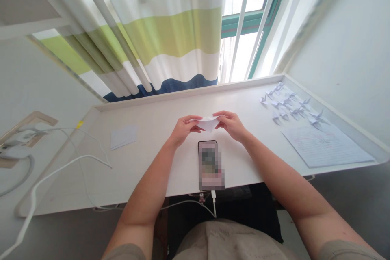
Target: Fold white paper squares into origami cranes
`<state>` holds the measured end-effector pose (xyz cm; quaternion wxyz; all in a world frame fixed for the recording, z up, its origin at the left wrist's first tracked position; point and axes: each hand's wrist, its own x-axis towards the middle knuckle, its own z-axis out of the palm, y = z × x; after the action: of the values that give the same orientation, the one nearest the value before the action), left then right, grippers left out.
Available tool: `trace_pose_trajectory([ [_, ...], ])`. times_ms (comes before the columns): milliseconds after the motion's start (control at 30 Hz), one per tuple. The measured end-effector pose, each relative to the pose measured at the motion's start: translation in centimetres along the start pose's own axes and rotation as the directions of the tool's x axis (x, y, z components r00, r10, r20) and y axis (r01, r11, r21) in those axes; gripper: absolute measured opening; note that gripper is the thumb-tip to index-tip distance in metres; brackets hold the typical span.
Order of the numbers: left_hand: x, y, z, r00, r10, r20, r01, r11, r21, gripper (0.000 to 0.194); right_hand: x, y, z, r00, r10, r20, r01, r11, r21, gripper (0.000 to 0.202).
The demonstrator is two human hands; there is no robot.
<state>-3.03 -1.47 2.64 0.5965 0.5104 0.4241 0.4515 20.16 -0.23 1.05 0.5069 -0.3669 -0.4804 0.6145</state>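
Left hand [185,127] and right hand [230,124] pinch opposite ends of folded white paper [209,123] over the desk [155,120], beyond the smartphone [209,166], likely to steady it, though its creases are unclear.

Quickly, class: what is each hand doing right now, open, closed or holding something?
Left hand: closed, pinching one side of the folded white paper.
Right hand: closed, pinching the paper's opposite side.
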Motion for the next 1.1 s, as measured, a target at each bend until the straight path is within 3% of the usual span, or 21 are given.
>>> trace_pose_trajectory([
  [133,0.1,-0.1,0.0,1.0,0.002,0.0,-0.002,1.0,-0.029,0.031,-0.2,-0.2,0.0,0.998,0.001,0.059,-0.002,1.0,0.015,0.015],
  [233,0.0,-0.2,0.2,0.998,0.061,-0.025,-0.059,0.995,0.083,0.035,-0.4,-0.3,-0.1,0.993,-0.009,0.115,0.01,1.0,-0.002,0.015],
  [400,-0.3,-0.7,0.7,0.984,0.173,0.044,-0.178,0.964,0.199,0.043,-0.4,-0.4,-0.4,0.995,0.004,0.098,0.013,0.986,-0.164,0.033],
  [567,-0.6,-0.8,1.1,0.981,0.171,0.088,-0.184,0.969,0.167,0.06,-0.4,-0.5,0.0,0.971,0.024,0.237,0.055,0.945,-0.323,0.042],
  [633,-0.5,-0.9,1.4,0.985,0.163,0.051,-0.169,0.977,0.129,0.066,-0.3,-0.3,0.4,0.973,0.005,0.229,0.067,0.95,-0.306,0.044],
  [767,-0.2,-1.4,1.8,0.988,0.154,-0.026,-0.153,0.987,0.054,0.066,-0.2,0.2,1.3,0.993,-0.05,0.104,0.069,0.981,-0.183,0.048],
  [833,-0.1,-1.5,1.8,0.991,0.132,0.016,-0.133,0.985,0.113,0.052,-0.2,0.3,1.5,0.996,-0.057,0.064,0.066,0.987,-0.149,0.05],
  [933,-0.3,-1.2,1.7,0.992,0.124,0.007,-0.122,0.957,0.264,0.05,-0.4,-0.1,1.6,0.995,-0.028,0.097,0.044,0.985,-0.168,0.05],
  [1100,-1.0,-0.2,1.6,0.98,0.071,0.188,-0.126,0.947,0.297,0.047,-0.5,-1.7,1.6,0.976,-0.093,0.196,0.149,0.945,-0.293,0.049],
])
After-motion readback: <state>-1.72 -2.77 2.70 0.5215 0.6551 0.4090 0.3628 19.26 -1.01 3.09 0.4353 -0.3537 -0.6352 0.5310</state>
